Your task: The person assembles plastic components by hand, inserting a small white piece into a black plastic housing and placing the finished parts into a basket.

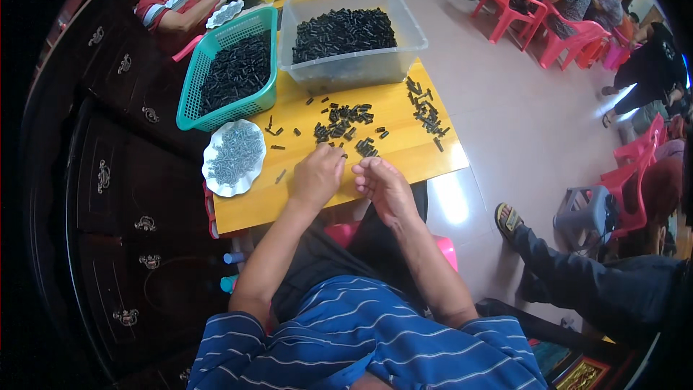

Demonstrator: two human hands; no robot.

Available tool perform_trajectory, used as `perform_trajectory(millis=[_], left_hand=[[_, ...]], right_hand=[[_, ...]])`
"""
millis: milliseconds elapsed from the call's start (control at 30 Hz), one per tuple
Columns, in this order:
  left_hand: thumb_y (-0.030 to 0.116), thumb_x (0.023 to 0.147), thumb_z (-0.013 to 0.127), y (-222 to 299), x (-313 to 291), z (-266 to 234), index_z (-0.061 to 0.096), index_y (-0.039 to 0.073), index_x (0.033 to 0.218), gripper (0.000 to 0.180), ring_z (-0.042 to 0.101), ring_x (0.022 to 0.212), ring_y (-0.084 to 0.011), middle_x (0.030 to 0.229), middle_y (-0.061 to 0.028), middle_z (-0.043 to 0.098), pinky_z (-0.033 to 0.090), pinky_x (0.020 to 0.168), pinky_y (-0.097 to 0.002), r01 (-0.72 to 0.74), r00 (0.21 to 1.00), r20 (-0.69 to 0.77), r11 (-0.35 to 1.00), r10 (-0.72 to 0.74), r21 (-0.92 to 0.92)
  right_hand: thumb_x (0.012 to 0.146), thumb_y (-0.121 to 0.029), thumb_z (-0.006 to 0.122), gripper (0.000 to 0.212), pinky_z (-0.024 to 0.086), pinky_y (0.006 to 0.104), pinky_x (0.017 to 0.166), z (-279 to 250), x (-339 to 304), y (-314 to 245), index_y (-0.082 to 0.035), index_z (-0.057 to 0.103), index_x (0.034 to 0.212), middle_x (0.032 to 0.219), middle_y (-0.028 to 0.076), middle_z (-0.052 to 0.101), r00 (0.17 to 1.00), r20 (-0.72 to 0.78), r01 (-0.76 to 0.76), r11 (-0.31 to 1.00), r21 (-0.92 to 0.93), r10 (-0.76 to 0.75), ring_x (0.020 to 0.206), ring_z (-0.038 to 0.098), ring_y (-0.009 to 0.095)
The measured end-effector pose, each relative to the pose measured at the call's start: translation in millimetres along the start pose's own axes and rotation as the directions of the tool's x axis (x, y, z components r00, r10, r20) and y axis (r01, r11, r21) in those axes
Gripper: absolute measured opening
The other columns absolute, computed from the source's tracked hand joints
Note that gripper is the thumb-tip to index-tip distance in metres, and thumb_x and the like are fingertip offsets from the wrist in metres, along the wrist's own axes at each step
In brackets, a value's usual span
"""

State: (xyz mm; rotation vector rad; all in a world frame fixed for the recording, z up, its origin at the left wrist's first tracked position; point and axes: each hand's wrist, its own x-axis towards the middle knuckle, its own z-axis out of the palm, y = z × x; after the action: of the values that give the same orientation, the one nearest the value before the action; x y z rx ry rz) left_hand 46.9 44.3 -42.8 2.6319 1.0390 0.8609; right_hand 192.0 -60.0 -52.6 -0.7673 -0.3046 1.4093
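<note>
At the near edge of the yellow table, my left hand (318, 175) is closed, thumb and fingertips pressed together; whatever it pinches is hidden or too small to name. Beside it, a little apart, my right hand (384, 186) has curled fingers with the thumb against the forefinger, and I cannot make out anything in it. Just beyond both hands lies a loose heap of short black cylindrical pieces (344, 121), with a smaller cluster (367, 147) nearer the right hand. A white wavy-rimmed plate (209, 153) of small silvery metal pieces (237, 155) stands to the left.
A turquoise basket (189, 94) and a translucent plastic tub (354, 71), both full of black pieces, stand at the table's far side. More black parts (427, 112) lie along the right edge. Dark wooden drawers (119, 195) border the left. People and red chairs (509, 0) are farther off.
</note>
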Motion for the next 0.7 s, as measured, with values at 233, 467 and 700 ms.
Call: perform_trajectory(millis=[233, 467, 700], left_hand=[[0.014, 0.088, 0.069, -4, 0, 2, 0.065, 0.008, 0.095, 0.010, 0.068, 0.079, -0.0324, 0.090, -0.0100, 0.064, 0.056, 0.069, -0.0440, 0.014, 0.999, 0.048, 1.000, -0.016, 0.028], [0.009, 0.088, 0.068, 22, -2, -24, 0.065, 0.005, 0.097, 0.010, 0.068, 0.074, -0.0297, 0.088, -0.0124, 0.065, 0.056, 0.065, -0.0397, 0.086, 0.996, 0.024, 0.926, -0.083, -0.367], [0.008, 0.088, 0.068, 39, -2, -37, 0.066, 0.005, 0.098, 0.011, 0.068, 0.072, -0.0285, 0.087, -0.0120, 0.065, 0.054, 0.062, -0.0374, 0.027, 1.000, 0.003, 0.936, -0.027, -0.350]], right_hand=[[0.105, -0.029, 0.057, 0.023, 0.052, 0.0281, 0.082, 2, -1, 0, -0.008, 0.064, 0.109, 0.101, 0.005, 0.071, 1.000, -0.012, -0.003, 1.000, -0.026, 0.003, 0.085, 0.065, 0.013], [0.100, -0.026, 0.065, 0.022, 0.049, 0.0230, 0.076, 11, -4, -1, -0.010, 0.061, 0.115, 0.101, 0.002, 0.070, 0.996, -0.065, 0.058, 0.987, -0.148, -0.068, 0.084, 0.065, 0.010], [0.102, -0.022, 0.064, 0.019, 0.045, 0.0212, 0.070, 6, 0, 5, -0.008, 0.062, 0.115, 0.099, 0.001, 0.068, 0.995, -0.014, 0.094, 0.977, -0.192, -0.099, 0.084, 0.064, 0.008]])
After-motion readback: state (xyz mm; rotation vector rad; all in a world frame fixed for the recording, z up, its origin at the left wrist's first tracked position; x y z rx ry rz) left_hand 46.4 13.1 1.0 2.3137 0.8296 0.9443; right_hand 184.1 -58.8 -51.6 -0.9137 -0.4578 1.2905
